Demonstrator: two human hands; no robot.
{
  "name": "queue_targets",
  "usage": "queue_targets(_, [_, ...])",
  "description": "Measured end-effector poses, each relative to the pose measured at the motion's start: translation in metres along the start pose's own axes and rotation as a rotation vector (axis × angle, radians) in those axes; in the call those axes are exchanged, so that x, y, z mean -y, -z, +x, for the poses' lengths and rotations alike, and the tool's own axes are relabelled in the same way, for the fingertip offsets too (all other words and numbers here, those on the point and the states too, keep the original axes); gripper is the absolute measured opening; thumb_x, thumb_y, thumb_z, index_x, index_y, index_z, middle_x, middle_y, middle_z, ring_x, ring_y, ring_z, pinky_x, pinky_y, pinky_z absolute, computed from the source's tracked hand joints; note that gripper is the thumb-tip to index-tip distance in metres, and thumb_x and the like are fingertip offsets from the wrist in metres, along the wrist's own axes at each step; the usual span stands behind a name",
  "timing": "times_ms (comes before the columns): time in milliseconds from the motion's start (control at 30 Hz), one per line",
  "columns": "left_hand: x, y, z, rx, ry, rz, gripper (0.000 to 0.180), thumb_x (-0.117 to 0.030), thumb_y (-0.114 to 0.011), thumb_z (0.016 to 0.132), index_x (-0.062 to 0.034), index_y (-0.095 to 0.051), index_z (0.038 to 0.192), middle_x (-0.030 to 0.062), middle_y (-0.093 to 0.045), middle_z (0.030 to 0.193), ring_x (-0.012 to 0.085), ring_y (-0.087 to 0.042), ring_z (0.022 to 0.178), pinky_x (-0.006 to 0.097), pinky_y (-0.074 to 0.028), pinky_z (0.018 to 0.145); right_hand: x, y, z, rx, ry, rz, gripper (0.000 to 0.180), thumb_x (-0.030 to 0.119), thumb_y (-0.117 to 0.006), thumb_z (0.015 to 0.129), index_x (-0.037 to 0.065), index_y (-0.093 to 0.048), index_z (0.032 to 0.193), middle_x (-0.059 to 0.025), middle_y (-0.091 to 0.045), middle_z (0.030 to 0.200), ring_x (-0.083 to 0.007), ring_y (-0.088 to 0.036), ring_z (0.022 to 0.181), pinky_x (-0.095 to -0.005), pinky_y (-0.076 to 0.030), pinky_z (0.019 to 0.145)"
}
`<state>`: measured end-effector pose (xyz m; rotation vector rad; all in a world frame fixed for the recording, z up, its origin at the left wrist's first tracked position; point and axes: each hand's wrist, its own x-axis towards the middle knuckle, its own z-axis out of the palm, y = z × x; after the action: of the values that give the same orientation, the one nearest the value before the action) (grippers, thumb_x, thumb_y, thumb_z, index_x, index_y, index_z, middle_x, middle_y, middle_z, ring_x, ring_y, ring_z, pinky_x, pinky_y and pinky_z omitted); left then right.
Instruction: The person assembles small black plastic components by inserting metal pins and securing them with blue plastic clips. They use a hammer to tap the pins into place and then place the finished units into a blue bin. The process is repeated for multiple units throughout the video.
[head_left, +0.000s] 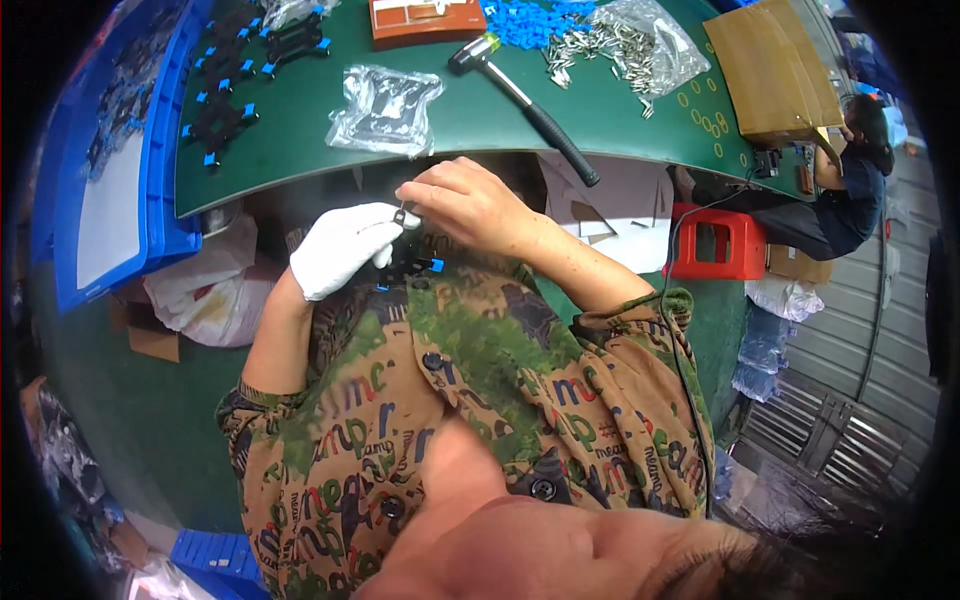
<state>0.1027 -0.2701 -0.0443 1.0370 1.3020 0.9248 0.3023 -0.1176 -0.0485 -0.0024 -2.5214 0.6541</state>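
My left hand (345,248), in a white glove, is closed on a black bracket-like part (408,262) with blue caps at its ends, held close to my chest below the table edge. The glove and my shirt hide much of this part. My right hand (472,206) is bare and bent over its upper end, fingertips pinched together right beside the gloved fingers. Something thin and small shows at those fingertips, too small to name. On the table, a bagged black part (388,110) lies beyond my hands, and a rubber-headed hammer (530,110) lies to its right.
Similar black parts with blue caps (222,120) lie at the table's left, beside a blue bin (140,160). Blue pieces (530,22), metal pins (610,50), yellowish rings (708,122), a reddish-brown box (425,20) and a carton (775,70) are also there. A red stool (715,245) and another person (850,190) are at right.
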Motion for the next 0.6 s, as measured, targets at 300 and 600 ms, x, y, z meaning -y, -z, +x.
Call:
queue_targets(300, [0.007,-0.011,-0.014,0.041,0.035,-0.023,0.026,-0.022,-0.06,0.104,-0.0033,-0.076,0.113,0.0,-0.064,0.074,0.0075,-0.055,0.066,0.026,-0.046,0.063,0.006,-0.012,-0.007,-0.064,0.093,0.003,0.028,0.008,-0.073,0.081,0.01,-0.071,0.109,-0.001,-0.066,0.092,-0.0207,-0.066,0.084,-0.0356,-0.051,0.078])
queue_targets(600, [0.002,-0.028,-0.021,0.002,0.051,0.048,0.027,-0.021,-0.058,0.103,-0.0018,-0.077,0.105,0.0028,-0.064,0.071,0.0083,-0.056,0.062,0.026,-0.046,0.062,0.013,-0.03,-0.023,-0.122,0.035,0.023,0.028,0.007,-0.075,0.078,0.01,-0.069,0.105,-0.0004,-0.065,0.089,-0.0202,-0.065,0.083,-0.0358,-0.05,0.078])
